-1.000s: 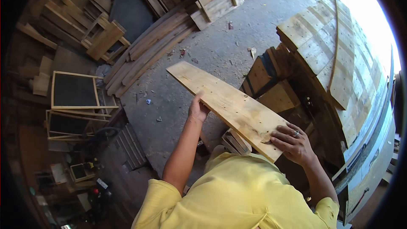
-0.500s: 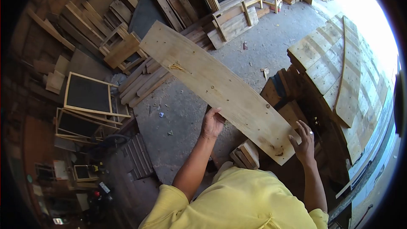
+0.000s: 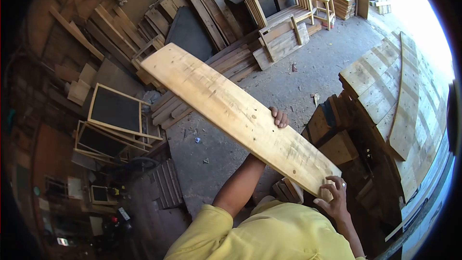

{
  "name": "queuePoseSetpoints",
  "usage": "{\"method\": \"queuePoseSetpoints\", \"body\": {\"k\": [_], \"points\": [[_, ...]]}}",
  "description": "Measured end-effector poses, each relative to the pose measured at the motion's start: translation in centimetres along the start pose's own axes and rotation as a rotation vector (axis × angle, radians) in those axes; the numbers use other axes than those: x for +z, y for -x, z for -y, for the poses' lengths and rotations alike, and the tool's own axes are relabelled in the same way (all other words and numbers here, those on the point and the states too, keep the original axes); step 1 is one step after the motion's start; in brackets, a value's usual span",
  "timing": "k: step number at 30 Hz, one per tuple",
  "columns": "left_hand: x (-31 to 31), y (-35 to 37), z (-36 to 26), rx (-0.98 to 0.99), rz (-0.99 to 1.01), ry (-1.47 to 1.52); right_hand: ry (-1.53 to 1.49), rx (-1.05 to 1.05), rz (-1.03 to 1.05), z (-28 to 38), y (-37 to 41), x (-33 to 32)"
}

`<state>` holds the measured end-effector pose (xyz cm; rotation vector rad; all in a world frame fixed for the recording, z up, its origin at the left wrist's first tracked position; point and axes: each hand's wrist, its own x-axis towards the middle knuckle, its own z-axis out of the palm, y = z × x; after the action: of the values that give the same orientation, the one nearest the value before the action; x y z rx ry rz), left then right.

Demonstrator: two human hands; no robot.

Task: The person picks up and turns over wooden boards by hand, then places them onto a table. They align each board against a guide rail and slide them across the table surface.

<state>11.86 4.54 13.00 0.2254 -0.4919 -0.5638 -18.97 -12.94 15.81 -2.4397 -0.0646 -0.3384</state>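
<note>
I hold a long pale wooden plank (image 3: 226,106) in front of me, slanting from near right up to far left. My left hand (image 3: 279,117) reaches under it, and its fingers curl over the far edge around mid-length. At the plank's near right corner my right hand (image 3: 333,198), a ring on one finger, grips the end. The plank's upper face shows small nail holes and knots. My yellow sleeves fill the bottom of the view.
A stack of planked pallets (image 3: 390,96) stands at right, with dark wooden boxes (image 3: 332,130) beside it. Loose boards (image 3: 226,62) lie against the far wall near a wooden rack (image 3: 279,0) and stool (image 3: 323,0). Framed dark panels (image 3: 115,115) lean at left. Concrete floor (image 3: 288,82) lies between.
The plank has turned over and swung left. My left hand went from its near edge to under it, gripping the far edge; my right hand shifted to the near end corner.
</note>
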Motion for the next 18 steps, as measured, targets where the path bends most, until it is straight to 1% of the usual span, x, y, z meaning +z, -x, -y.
{"method": "queuePoseSetpoints", "body": {"k": [1, 3, 4, 5, 7, 9, 11, 12, 13, 15, 17, 18], "points": [[-0.4, -0.6, 0.4, -0.015, 0.003, 0.000, -0.003, 0.011, -0.010, -0.6, 0.0, 0.5], [0.2, -1.7, 0.9, -0.063, 0.202, 0.048, -0.065, 0.255, -0.115, -1.5, -0.4, 1.3], [0.6, -2.0, 1.4, -0.067, 0.224, 0.034, -0.138, 0.356, -0.157, -1.7, -0.8, 1.1], [1.1, -2.4, 1.9, -0.071, 0.225, 0.035, -0.139, 0.360, -0.161, -2.0, -1.4, 0.7], [2.2, -3.3, 2.7, -0.102, 0.327, 0.102, 0.057, 0.261, -0.177, -3.1, -2.1, -0.1], [2.9, -3.6, 3.3, -0.121, 0.333, 0.084, 0.045, 0.298, -0.165, -3.8, -2.2, -0.5], [3.5, -4.1, 4.0, -0.171, 0.340, 0.134, -0.076, 0.344, -0.073, -4.7, -2.1, -1.3], [3.8, -4.5, 4.1, -0.177, 0.359, 0.133, -0.149, 0.326, -0.025, -5.2, -2.0, -1.4], [4.1, -4.8, 4.5, -0.210, 0.372, 0.155, -0.141, 0.321, -0.045, -5.3, -2.0, -1.5], [4.4, -5.5, 5.6, -0.250, 0.415, 0.188, -0.417, 0.557, 0.055, -5.6, -1.2, -1.9], [4.3, -6.6, 7.9, -0.304, 0.365, 0.235, -0.381, 0.519, -0.037, -7.4, 0.1, -1.0], [4.4, -7.9, 9.1, -0.340, 0.461, 0.249, -0.457, 0.549, -0.103, -7.7, 0.4, -0.5]]}}
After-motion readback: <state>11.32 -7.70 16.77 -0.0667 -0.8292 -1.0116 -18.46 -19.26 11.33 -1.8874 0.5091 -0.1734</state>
